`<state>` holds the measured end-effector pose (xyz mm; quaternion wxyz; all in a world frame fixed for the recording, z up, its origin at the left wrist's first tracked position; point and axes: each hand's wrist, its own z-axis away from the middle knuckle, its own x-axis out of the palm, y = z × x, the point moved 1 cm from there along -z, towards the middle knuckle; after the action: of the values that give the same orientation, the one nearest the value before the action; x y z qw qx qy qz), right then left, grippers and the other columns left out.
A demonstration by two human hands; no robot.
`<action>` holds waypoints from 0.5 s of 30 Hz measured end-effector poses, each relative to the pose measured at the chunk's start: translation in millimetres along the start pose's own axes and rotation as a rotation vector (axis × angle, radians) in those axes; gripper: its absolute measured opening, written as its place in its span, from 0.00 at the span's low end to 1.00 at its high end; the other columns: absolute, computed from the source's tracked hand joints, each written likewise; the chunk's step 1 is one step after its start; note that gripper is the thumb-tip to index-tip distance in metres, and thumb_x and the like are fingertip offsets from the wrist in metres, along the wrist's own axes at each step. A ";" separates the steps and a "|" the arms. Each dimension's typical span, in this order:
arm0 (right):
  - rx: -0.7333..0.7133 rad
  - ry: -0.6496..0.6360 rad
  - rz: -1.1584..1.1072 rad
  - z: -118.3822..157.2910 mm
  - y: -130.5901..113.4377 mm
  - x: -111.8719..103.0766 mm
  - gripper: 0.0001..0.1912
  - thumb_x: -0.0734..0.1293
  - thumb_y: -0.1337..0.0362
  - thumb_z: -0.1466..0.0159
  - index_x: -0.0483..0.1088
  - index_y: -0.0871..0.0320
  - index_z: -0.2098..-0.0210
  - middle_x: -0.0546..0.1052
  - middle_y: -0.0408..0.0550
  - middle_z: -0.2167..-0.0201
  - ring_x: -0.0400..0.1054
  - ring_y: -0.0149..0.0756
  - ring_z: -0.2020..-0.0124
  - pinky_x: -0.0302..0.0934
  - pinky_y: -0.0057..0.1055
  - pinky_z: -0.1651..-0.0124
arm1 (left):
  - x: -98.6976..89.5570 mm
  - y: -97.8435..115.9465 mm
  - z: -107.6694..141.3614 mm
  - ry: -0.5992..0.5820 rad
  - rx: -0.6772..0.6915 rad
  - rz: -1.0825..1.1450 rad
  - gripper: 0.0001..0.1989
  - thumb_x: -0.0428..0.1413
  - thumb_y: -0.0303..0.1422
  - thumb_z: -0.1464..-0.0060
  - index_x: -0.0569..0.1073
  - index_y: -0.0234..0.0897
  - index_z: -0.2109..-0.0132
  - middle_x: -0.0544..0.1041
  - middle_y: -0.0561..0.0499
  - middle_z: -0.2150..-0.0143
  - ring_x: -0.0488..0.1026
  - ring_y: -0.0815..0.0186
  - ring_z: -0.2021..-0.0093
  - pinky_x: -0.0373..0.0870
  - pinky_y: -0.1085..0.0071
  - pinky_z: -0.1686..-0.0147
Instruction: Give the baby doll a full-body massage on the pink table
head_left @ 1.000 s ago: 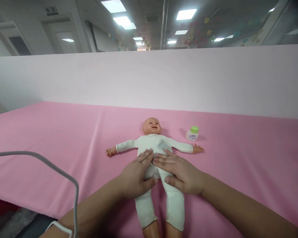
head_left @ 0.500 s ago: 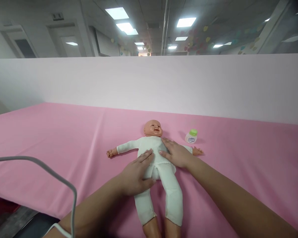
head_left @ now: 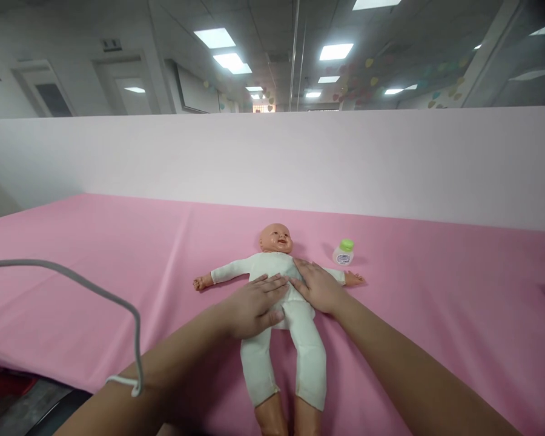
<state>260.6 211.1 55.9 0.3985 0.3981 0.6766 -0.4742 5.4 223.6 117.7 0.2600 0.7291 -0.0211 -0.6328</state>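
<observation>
A baby doll [head_left: 272, 261] with a cloth body lies on its back, arms spread and head away from me. My left hand [head_left: 254, 306] rests flat across its belly on the left side, fingers stretched out and thumb lower down. On the right side of its chest lies my right hand [head_left: 317, 286], also flat with the fingers extended. The two hands are close together over the middle of the torso. Beyond the doll's right-hand arm stands a small clear bottle [head_left: 344, 254] with a green cap and a label.
A pink sheet [head_left: 427, 284] covers the table, with a low white wall [head_left: 272, 157] along its back. A grey cable [head_left: 86, 286] arches in from the left and touches my left forearm. Dark items lie beyond the table's lower left edge.
My left hand has slid up and a little to the right on the belly, nearer my right hand. The view has shifted slightly, and the cable appears higher.
</observation>
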 end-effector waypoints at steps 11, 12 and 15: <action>-0.011 -0.014 0.005 2.0 1.0 2.9 0.41 0.52 0.42 0.25 0.53 0.67 0.26 0.60 0.63 0.27 0.55 0.53 0.27 0.46 0.52 0.25 | -11.9 -46.7 -46.7 0.148 -0.178 -0.045 0.31 0.38 0.45 0.27 0.64 0.33 0.28 0.62 0.42 0.26 0.55 0.58 0.24 0.49 0.57 0.25; -0.009 -0.017 0.000 1.8 1.1 3.4 0.41 0.52 0.42 0.25 0.52 0.67 0.26 0.60 0.62 0.27 0.54 0.53 0.27 0.46 0.52 0.25 | -11.2 -51.2 -44.8 0.169 -0.180 -0.038 0.30 0.38 0.45 0.27 0.65 0.33 0.29 0.63 0.43 0.26 0.56 0.59 0.25 0.49 0.58 0.25; 0.009 -0.028 -0.041 0.6 -0.5 -0.4 0.40 0.53 0.42 0.26 0.52 0.65 0.25 0.60 0.60 0.27 0.54 0.53 0.26 0.47 0.52 0.25 | -7.4 -63.6 -37.1 0.259 -0.226 -0.018 0.31 0.38 0.46 0.27 0.66 0.34 0.29 0.66 0.44 0.28 0.59 0.59 0.26 0.53 0.60 0.26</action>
<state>260.5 210.4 56.3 0.3964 0.3792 0.6766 -0.4911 19.6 294.2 101.0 0.3353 0.7707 0.0906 -0.5342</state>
